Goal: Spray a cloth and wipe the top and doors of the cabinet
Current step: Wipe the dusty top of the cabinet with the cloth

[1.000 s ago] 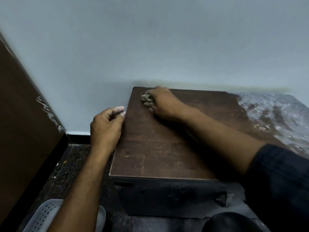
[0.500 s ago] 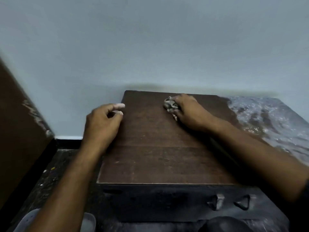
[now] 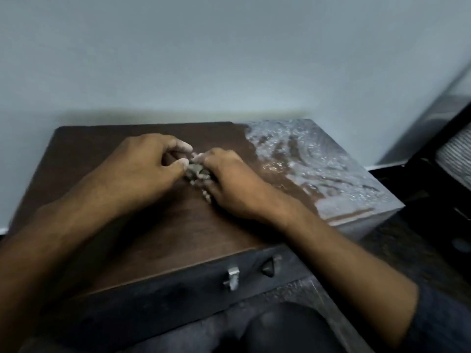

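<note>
A low cabinet with a dark brown wooden top (image 3: 158, 225) stands against a pale wall. Its right part is covered with grey dust or film (image 3: 318, 164). A small crumpled grey cloth (image 3: 195, 171) lies on the middle of the top, mostly hidden between both hands. My right hand (image 3: 234, 184) grips the cloth from the right with curled fingers. My left hand (image 3: 150, 161) pinches its left end with thumb and fingertips. The dark front of the cabinet (image 3: 178, 296) shows two small door handles (image 3: 232, 276).
A dark object with a ribbed grey part (image 3: 456, 159) stands to the right of the cabinet. The floor (image 3: 397, 245) beside it is dark and speckled. My dark-clothed knee (image 3: 288, 327) is in front of the doors.
My right hand has slid the cloth rightward to the middle of the top. My left hand left the cabinet's left edge and came to the cloth. The view shifted right.
</note>
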Demonstrator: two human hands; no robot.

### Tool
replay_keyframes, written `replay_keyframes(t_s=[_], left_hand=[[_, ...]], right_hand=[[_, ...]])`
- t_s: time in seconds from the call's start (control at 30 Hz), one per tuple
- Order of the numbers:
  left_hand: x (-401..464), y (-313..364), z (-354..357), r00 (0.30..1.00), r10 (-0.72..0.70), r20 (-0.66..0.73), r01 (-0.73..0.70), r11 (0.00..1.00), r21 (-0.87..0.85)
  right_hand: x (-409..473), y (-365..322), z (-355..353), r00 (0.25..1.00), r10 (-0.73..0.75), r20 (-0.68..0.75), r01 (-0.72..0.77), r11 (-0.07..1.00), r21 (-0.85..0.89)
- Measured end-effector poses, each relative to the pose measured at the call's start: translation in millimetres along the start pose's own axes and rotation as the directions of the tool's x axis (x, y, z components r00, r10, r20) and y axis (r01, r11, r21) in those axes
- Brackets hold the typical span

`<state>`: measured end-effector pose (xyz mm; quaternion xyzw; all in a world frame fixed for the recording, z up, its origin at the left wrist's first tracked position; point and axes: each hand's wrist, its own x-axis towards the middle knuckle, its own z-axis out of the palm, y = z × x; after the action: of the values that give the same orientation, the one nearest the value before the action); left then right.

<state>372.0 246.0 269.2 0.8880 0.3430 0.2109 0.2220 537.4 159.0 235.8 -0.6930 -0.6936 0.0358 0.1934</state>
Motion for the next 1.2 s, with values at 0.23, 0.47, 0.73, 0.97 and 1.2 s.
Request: replay_keyframes(t_s=[0.23, 0.47, 0.73, 0.97, 1.2], left_hand=[[-15.9, 40.8, 41.7, 0.997, 0.078, 0.029, -0.077, 0.996, -0.043], [-20.7, 90.2, 79.3, 0.969, 0.236, 0.07, -0.229, 0.969, -0.095], [-18.5, 129.8, 128.3, 0.95, 0.309, 0.053, -0.304, 0.949, -0.085], [-17.7, 147.8, 130.9, 0.953, 0.301, 0.015, -0.297, 0.945, -0.137], [3.3, 157.6, 161.4, 0.958, 0.285, -0.007, -0.283, 0.95, -0.134]], right_hand=[[-98.2, 50.1, -50.6, 0.98, 0.196, -0.022, -0.196, 0.981, 0.009], [-129.5, 59.7, -42.3, 0.98, 0.193, -0.053, -0.196, 0.98, -0.043], [-154.0, 93.8, -58.5, 0.931, 0.341, -0.13, -0.348, 0.937, -0.033], [-171.8, 129.8, -91.9, 0.882, 0.443, -0.161, -0.458, 0.887, -0.066], [-173.9, 148.5, -79.4, 0.879, 0.422, -0.223, -0.451, 0.886, -0.104]])
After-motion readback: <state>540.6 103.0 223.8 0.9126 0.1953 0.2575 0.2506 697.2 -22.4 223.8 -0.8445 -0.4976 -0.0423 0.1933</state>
